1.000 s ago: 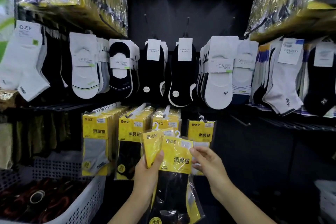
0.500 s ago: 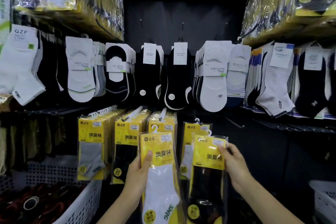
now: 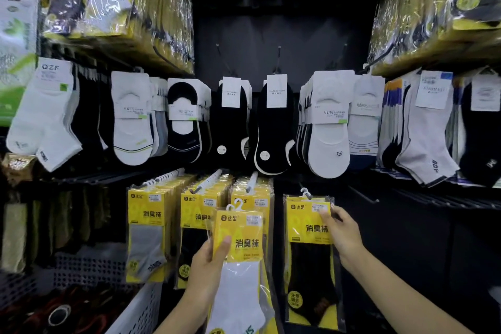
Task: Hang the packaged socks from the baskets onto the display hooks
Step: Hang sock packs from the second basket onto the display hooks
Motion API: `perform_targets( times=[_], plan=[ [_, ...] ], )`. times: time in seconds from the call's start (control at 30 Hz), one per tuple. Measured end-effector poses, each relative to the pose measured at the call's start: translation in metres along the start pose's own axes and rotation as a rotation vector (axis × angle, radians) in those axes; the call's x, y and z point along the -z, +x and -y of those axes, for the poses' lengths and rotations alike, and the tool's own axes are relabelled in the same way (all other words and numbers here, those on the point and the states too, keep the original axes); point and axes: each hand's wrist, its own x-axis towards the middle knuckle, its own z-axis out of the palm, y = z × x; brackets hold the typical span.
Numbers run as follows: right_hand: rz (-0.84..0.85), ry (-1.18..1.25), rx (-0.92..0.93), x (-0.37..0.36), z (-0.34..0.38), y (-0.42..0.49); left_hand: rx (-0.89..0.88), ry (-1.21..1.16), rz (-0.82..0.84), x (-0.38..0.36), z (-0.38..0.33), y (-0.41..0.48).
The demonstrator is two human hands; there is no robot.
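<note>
My left hand (image 3: 208, 266) grips a yellow pack of white socks (image 3: 238, 260) by its left edge, held upright in front of the lower row. My right hand (image 3: 341, 233) pinches the top right corner of a yellow pack of black socks (image 3: 309, 252) at the right end of that row. Its white hanger (image 3: 305, 192) is up at a display hook; whether it sits on the hook cannot be told. Three filled hooks of the same yellow packs (image 3: 203, 214) hang to the left.
A white perforated basket (image 3: 135, 312) with dark goods stands at the lower left. White and black socks (image 3: 273, 122) hang in the row above. Wrapped yellow bundles (image 3: 423, 16) fill the top shelves. A bare hook (image 3: 363, 195) sticks out to the right of the black pack.
My right hand carried the black pack up and right to the end of the lower row. My left hand stayed put with the white pack. The camera moved closer.
</note>
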Motion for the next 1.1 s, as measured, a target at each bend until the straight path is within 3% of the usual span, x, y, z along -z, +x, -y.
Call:
perform_targets(
  times=[0.13, 0.27, 0.33, 0.47, 0.53, 0.77, 0.93, 1.1],
  plan=[
    [-0.18, 0.007, -0.141, -0.006, -0.015, 0.01, 0.004, -0.026, 0.01, -0.003, -0.002, -0.003],
    [-0.355, -0.119, -0.154, -0.005, -0.023, 0.0, -0.001, -0.047, -0.001, -0.007, -0.003, -0.007],
    [-0.255, -0.085, -0.154, -0.006, -0.024, -0.014, -0.002, -0.062, 0.001, -0.011, -0.001, -0.01],
    [0.173, -0.02, -0.172, -0.013, -0.016, -0.058, 0.0, -0.067, -0.016, -0.028, 0.005, -0.018],
    [0.291, -0.03, -0.133, -0.016, -0.014, -0.074, 0.012, -0.07, -0.025, -0.038, 0.008, -0.021],
    [0.167, 0.077, -0.102, -0.005, -0.012, -0.08, 0.027, -0.095, 0.043, -0.059, 0.014, -0.027],
    [-0.027, 0.058, -0.099, 0.021, -0.005, -0.058, -0.01, -0.083, -0.046, -0.047, 0.011, -0.017],
    [-0.032, -0.031, 0.028, 0.03, 0.007, -0.028, -0.031, -0.063, -0.092, -0.039, 0.008, -0.009]
  ],
)
